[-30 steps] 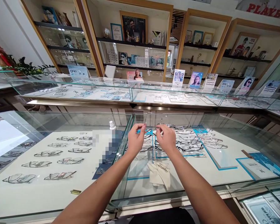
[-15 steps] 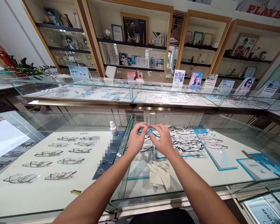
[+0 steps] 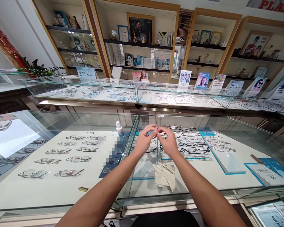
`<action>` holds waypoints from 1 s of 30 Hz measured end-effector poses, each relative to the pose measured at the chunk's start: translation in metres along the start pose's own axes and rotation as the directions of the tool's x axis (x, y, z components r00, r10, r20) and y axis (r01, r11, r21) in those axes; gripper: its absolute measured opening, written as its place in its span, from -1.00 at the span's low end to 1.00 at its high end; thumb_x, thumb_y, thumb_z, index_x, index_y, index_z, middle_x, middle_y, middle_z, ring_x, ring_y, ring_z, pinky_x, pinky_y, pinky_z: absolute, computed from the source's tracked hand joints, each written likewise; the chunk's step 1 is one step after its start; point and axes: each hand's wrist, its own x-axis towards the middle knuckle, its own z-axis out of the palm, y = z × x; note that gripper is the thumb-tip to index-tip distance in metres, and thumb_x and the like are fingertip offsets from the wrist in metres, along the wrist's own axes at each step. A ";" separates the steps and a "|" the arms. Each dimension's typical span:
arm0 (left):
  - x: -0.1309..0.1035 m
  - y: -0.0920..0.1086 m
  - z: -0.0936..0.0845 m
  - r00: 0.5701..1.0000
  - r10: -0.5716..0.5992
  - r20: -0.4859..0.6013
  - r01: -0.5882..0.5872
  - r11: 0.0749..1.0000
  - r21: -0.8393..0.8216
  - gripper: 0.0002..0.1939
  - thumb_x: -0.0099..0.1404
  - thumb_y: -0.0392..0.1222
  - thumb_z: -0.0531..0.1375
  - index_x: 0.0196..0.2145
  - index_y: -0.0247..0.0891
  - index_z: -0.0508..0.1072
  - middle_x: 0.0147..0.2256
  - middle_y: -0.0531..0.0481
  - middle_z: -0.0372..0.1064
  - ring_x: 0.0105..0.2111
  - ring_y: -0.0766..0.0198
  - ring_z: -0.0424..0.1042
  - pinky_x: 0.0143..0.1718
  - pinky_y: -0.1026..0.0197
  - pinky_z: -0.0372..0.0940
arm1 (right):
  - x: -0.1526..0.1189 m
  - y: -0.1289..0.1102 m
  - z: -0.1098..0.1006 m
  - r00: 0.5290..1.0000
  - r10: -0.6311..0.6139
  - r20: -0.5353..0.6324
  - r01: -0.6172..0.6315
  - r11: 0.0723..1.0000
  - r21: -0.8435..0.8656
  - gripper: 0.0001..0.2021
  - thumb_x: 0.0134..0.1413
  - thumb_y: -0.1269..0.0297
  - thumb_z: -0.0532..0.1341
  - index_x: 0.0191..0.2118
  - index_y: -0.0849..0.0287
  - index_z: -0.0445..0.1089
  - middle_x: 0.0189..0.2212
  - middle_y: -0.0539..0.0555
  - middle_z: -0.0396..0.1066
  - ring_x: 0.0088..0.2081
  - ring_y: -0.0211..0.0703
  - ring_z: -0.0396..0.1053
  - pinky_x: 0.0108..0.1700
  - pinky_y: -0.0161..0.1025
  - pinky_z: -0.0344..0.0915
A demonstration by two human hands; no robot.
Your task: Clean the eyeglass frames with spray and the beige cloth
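Observation:
My left hand (image 3: pixel 144 140) is closed in a pinch above the glass display case, with a thin, dark, upright rod-like piece (image 3: pixel 156 122) rising from its fingertips. My right hand (image 3: pixel 167 138) is also pinched, its thumb and fingertips meeting the left ones at the foot of that piece. What lies between the fingertips is too small to make out fully. Below the hands, a crumpled cream cloth (image 3: pixel 164 176) rests on the glass. Rows of eyeglasses (image 3: pixel 191 143) are visible under the glass around my hands.
A small white spray bottle (image 3: pixel 119 128) stands left of the hands. A small gold-coloured metal piece (image 3: pixel 83 189) lies at the front left. More eyeglasses (image 3: pixel 47 161) sit in the left case. A second glass counter (image 3: pixel 109 94) runs behind, with upright cards (image 3: pixel 185 79).
My right hand's fingertips have closed in to meet the left ones at the thin piece. The view has shifted slightly, moving the scene rightward. The cloth and bottle stay in place.

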 end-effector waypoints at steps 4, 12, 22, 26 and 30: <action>0.005 0.006 -0.015 0.886 0.403 -0.227 -0.255 0.835 0.488 -0.85 0.40 -0.09 0.23 -0.13 -0.15 0.52 0.06 -0.17 0.43 0.14 0.00 0.41 0.18 -0.10 0.31 | 0.003 0.005 -0.002 0.994 0.080 -0.074 -0.076 0.995 0.058 -0.74 0.32 0.06 0.31 -0.02 0.04 0.62 -0.08 0.11 0.64 -0.10 0.00 0.48 0.04 -0.04 0.36; 0.033 -0.010 -0.063 0.644 0.401 -0.652 0.057 0.824 0.563 -0.54 0.25 -0.29 0.23 0.09 -0.15 0.27 0.16 -0.22 0.26 0.23 -0.05 0.23 0.28 -0.12 0.11 | 0.008 0.011 -0.007 0.972 0.165 -0.164 -0.151 0.984 0.096 -0.66 0.29 -0.01 0.31 -0.01 0.09 0.63 -0.06 0.15 0.65 -0.11 0.02 0.51 0.09 0.01 0.34; 0.039 -0.039 -0.082 0.631 0.081 -0.771 0.360 0.851 0.384 -0.38 0.12 -0.46 0.19 0.12 -0.10 0.22 0.14 -0.20 0.38 0.24 -0.15 0.26 0.27 -0.26 0.03 | 0.010 0.008 -0.009 0.960 0.206 -0.190 -0.176 0.971 0.161 -0.62 0.28 -0.05 0.30 -0.01 0.12 0.63 -0.02 0.19 0.65 -0.08 0.04 0.52 0.06 -0.01 0.35; 0.040 -0.047 -0.085 0.652 0.076 -0.754 0.359 0.846 0.395 -0.38 0.12 -0.52 0.12 0.10 -0.08 0.22 0.09 -0.16 0.45 0.21 -0.09 0.32 0.26 -0.23 0.02 | 0.010 0.006 -0.010 0.958 0.217 -0.189 -0.184 0.967 0.178 -0.61 0.28 -0.06 0.30 -0.01 0.13 0.63 -0.03 0.20 0.65 -0.07 0.04 0.52 0.05 -0.01 0.36; 0.041 -0.057 -0.089 0.655 0.044 -0.755 0.371 0.851 0.372 -0.48 0.18 -0.45 0.14 0.06 -0.08 0.21 0.04 -0.16 0.46 0.14 -0.05 0.38 0.26 -0.21 0.05 | 0.010 0.007 -0.009 0.959 0.221 -0.178 -0.185 0.962 0.200 -0.58 0.30 -0.09 0.27 0.00 0.15 0.61 -0.01 0.21 0.64 -0.06 0.05 0.53 0.04 -0.01 0.37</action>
